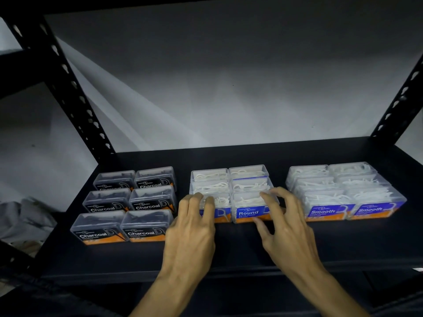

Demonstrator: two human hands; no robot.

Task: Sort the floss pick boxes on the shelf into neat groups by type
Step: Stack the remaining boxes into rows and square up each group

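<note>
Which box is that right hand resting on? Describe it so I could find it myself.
On the black shelf sit three blocks of clear boxes; look at the middle block. The right hand rests its fingers on the front right box of that block. It alone shows a blue label reading "Round", while the left block's labels read "Charcoal" and the right block's read "Smooth".

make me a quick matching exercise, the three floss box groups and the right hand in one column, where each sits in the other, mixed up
Column one:
1. clear plastic black-label Charcoal boxes
2. clear plastic blue-label Round boxes
3. clear plastic blue-label Smooth boxes
4. right hand

Column two:
A. middle of the black metal shelf
B. fingers on the front right Round box
C. right end of the shelf
D. left end of the shelf

Pairs: 1-D, 2-A, 3-C, 4-B
</note>
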